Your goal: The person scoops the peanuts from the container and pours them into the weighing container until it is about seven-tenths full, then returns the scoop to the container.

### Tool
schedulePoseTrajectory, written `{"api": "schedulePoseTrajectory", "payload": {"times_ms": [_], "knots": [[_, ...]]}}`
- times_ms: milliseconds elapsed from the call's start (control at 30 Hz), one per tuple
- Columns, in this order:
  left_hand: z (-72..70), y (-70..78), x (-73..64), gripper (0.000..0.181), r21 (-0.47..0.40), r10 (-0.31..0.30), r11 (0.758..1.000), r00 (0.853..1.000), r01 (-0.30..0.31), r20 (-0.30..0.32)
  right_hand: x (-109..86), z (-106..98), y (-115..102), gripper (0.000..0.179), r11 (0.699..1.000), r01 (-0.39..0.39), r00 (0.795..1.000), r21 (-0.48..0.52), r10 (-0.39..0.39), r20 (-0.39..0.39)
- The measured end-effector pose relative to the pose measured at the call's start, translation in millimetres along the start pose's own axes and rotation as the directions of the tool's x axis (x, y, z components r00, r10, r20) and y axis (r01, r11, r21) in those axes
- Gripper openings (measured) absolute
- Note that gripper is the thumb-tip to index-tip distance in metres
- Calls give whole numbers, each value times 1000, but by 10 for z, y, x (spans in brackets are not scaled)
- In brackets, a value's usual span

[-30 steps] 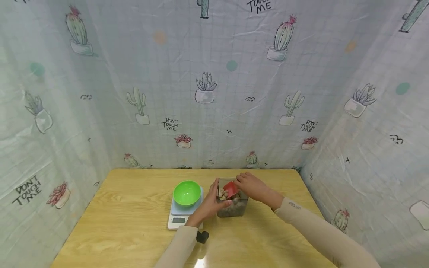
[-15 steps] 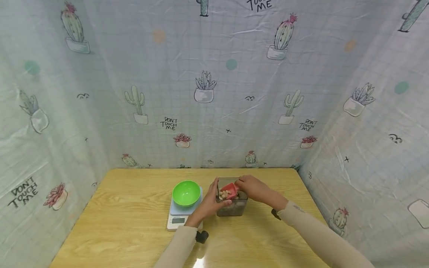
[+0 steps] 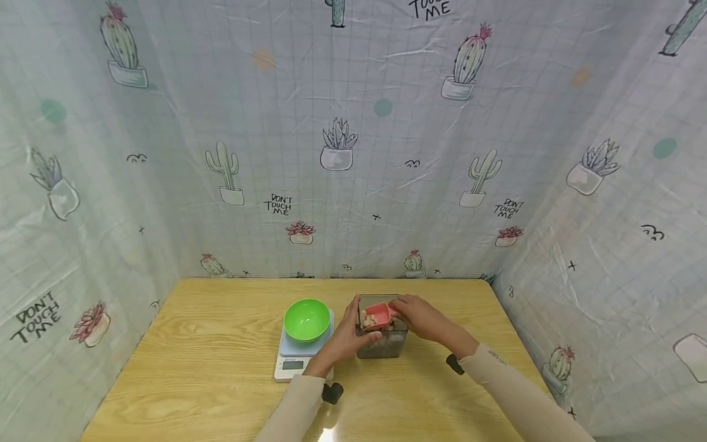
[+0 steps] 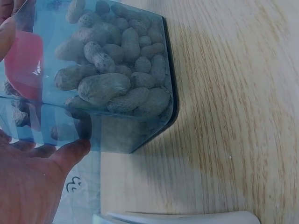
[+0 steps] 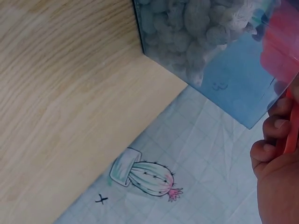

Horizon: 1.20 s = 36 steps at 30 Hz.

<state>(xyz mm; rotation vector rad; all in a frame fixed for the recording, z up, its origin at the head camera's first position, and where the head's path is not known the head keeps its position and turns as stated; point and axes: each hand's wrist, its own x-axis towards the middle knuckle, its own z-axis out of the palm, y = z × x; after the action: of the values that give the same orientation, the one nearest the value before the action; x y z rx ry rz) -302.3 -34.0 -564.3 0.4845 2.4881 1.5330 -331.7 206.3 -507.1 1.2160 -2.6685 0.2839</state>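
Observation:
A clear, smoky plastic container (image 3: 378, 350) stands on the table, its lower part full of unshelled peanuts (image 4: 105, 88). My left hand (image 3: 343, 337) grips it from the left, fingers along the side wall and thumb at the near front. The red scoop (image 3: 381, 312) is inside the container's mouth, tilted, with several peanuts in it. Its handle is in my right hand (image 3: 424, 318), fingers curled round it, as the right wrist view shows at the container's rim. Left of the container, a green bowl (image 3: 306, 320) sits empty on a white kitchen scale (image 3: 293, 366).
The wooden table (image 3: 221, 344) carries the scale and container near its middle. A cactus-print curtain (image 3: 381, 202) hangs behind the table's far edge and at both sides. My left forearm passes close by the scale's right side.
The scoop has turned from steep to more level at the container's mouth and now carries peanuts. My right hand has shifted slightly lower and to the right. The left hand keeps its hold.

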Motion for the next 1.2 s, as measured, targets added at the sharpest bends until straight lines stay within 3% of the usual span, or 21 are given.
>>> {"api": "schedulePoseTrajectory", "payload": {"times_ms": [267,500,633,800,933,1200], "knots": [[-25,10,17,109,7,10,1000,1000,-10,-8,-49,4,36,16,997,-64,997,44,65,-31],[-38,45,32,111,0,7,1000,1000,-7,-20,-147,58,108,17,990,-77,982,116,95,-163],[-26,42,19,114,0,6,1000,999,-6,-32,-186,65,81,15,987,-85,975,135,111,-191],[-43,77,-29,115,31,44,999,997,-43,-55,-212,41,71,16,986,-110,967,123,134,-216],[-120,192,-94,113,65,97,994,992,-91,-82,-210,-16,70,16,987,-116,962,110,139,-235],[-327,432,-224,102,99,182,981,971,-168,-155,-181,-181,41,19,983,-139,968,121,161,-194]]}}
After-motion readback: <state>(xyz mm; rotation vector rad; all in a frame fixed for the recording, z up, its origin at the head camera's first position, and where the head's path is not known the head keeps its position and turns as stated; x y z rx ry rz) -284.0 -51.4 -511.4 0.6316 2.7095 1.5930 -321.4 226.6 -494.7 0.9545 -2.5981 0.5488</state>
